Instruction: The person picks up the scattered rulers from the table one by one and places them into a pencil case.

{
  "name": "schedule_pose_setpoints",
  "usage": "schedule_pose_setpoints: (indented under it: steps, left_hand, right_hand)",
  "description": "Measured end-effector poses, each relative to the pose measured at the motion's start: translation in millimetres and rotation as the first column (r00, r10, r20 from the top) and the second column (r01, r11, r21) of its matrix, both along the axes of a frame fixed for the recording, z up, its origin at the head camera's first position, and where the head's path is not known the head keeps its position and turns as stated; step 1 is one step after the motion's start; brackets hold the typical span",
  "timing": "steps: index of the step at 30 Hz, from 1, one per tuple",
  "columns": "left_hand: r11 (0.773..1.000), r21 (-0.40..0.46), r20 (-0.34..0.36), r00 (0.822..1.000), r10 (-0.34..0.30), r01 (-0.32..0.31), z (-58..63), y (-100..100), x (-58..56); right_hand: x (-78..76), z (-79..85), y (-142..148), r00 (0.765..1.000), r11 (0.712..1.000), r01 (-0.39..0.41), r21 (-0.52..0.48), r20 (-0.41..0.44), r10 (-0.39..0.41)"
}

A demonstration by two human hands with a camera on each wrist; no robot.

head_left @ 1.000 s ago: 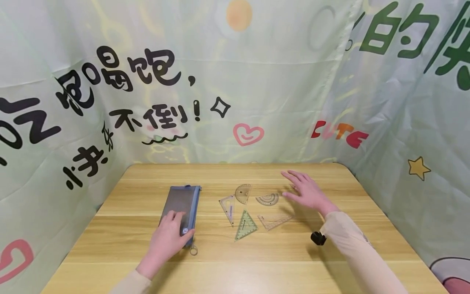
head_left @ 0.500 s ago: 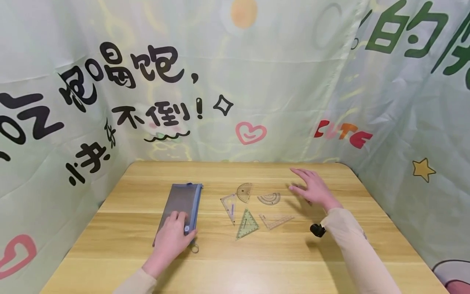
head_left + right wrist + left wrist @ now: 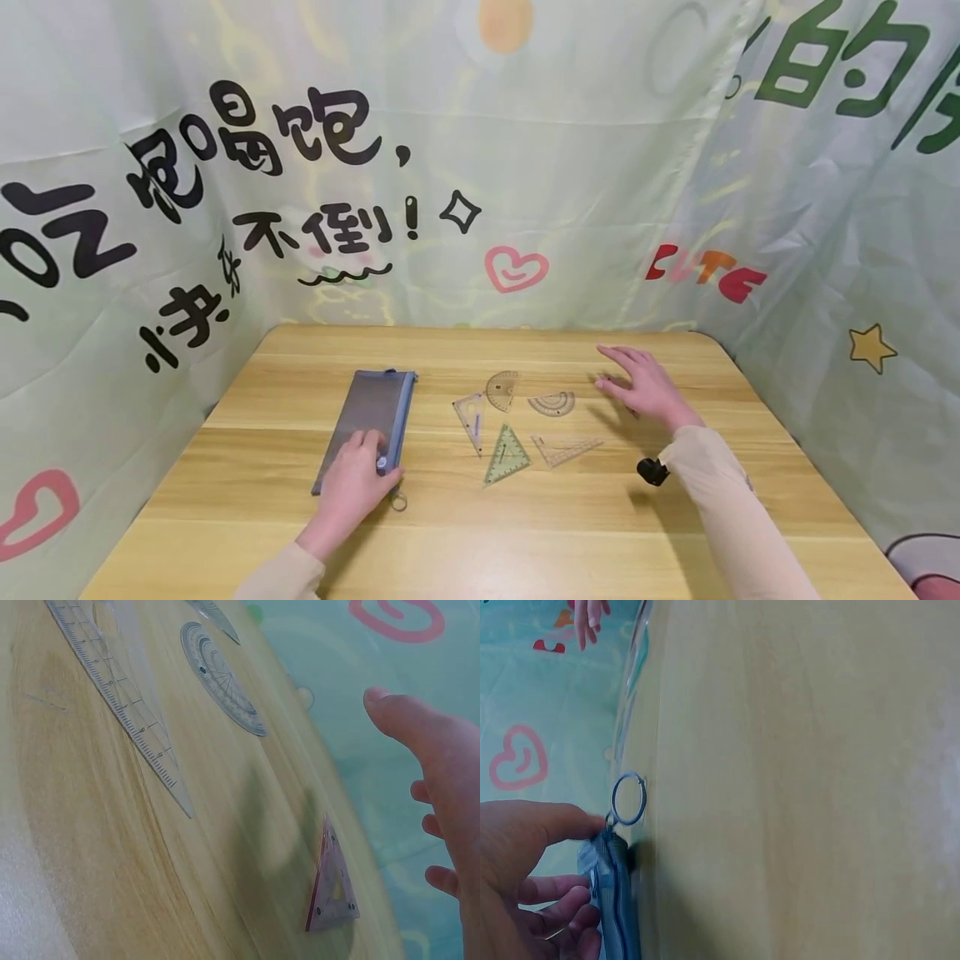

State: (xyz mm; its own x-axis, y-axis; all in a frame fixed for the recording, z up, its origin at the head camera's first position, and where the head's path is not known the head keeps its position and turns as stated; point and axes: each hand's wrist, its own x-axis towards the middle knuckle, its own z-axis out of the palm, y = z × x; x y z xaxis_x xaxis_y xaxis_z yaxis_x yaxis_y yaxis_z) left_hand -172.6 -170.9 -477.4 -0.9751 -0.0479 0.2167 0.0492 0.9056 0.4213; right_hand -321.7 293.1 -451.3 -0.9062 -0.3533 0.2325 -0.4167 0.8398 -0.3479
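Note:
My left hand (image 3: 354, 479) holds the near end of a blue zip pouch (image 3: 367, 400), thumb at the zip edge and fingers over its top. In the left wrist view, the thumb touches the zip end by a metal ring (image 3: 629, 799), the other fingers bent against the pouch. My right hand (image 3: 645, 387) hovers with spread fingers and holds nothing. Below it, in the right wrist view, lies a small pinkish triangular set square (image 3: 335, 892), mostly hidden in the head view. Left of this hand lies a clear half-round protractor (image 3: 552, 404).
Around the table's middle lie another protractor (image 3: 502, 392), a clear set square (image 3: 469, 421), a green set square (image 3: 507, 457) and a pinkish set square (image 3: 564, 450). Printed cloth (image 3: 525, 167) hangs behind the wooden table (image 3: 480, 542) and at both sides.
My right hand has moved right, away from the half-round protractor. The pouch's near left corner has come into view beside my left hand. The whole head view has shifted slightly.

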Motion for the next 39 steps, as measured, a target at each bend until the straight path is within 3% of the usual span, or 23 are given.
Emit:
schedule_pose_setpoints:
  steps: [5,18,29,33,39]
  left_hand:
    - [0.999,0.052,-0.022,1.0,-0.009,0.01,-3.6,-4.8,-2.4]
    - [0.998,0.066,-0.085,0.996,0.007,-0.002,1.5,-17.2,-4.6]
    - [0.997,0.053,-0.172,0.984,-0.048,0.058,8.6,-25.1,-7.8]
    - [0.994,0.074,-0.156,0.986,-0.063,0.075,12.8,-26.4,-6.8]
    - [0.99,0.118,-0.074,0.995,-0.073,0.081,20.7,-24.5,-6.2]
  right_hand:
    - [2.0,-1.8,2.1,1.0,1.0,0.01,0.006,0.01,-0.01]
    - [3.8,-1.1,3.6,1.0,1.0,0.019,0.0,0.013,-0.019]
    - [-0.2,-1.5,7.7,0.998,0.998,0.051,-0.045,0.038,-0.05]
    - [-2.4,-4.8,6.7,0.995,0.991,0.069,-0.11,0.076,-0.061]
    - [-3.3,-8.0,3.8,0.992,0.984,0.086,-0.155,0.108,-0.07]
